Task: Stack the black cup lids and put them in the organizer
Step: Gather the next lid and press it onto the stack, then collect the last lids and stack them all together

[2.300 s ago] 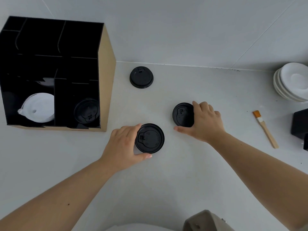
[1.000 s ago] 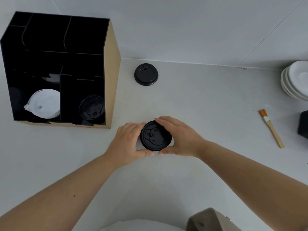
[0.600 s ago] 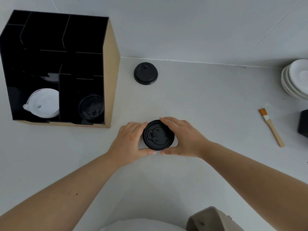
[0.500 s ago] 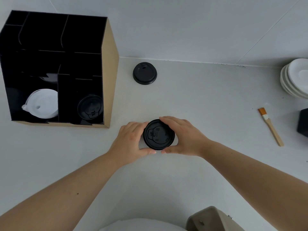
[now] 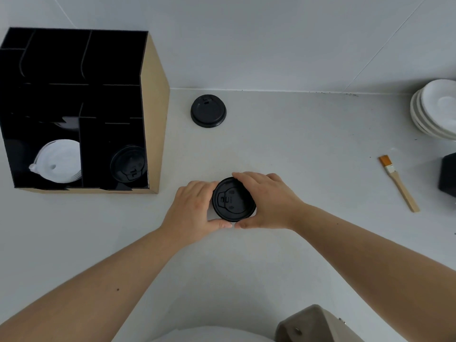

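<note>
A stack of black cup lids [image 5: 232,199] rests on the white counter in the middle. My left hand [image 5: 195,213] grips its left rim and my right hand [image 5: 267,202] wraps its right rim, thumbs almost meeting at the front. A single black lid [image 5: 208,111] lies farther back near the wall. The black organizer [image 5: 153,99] with tan side walls stands at the left. Its lower right compartment holds black lids [image 5: 128,164] and its lower left one holds white lids [image 5: 59,161].
A small wooden brush [image 5: 398,182] with orange bristles lies at the right. Stacked white saucers [image 5: 434,109] sit at the far right by the wall, and a black object [image 5: 447,175] is cut off by the right edge. A beige object [image 5: 313,324] shows at the bottom.
My right hand carried its lid over and set it onto the lid in my left hand. Both hands have since held the stack nearly still.
</note>
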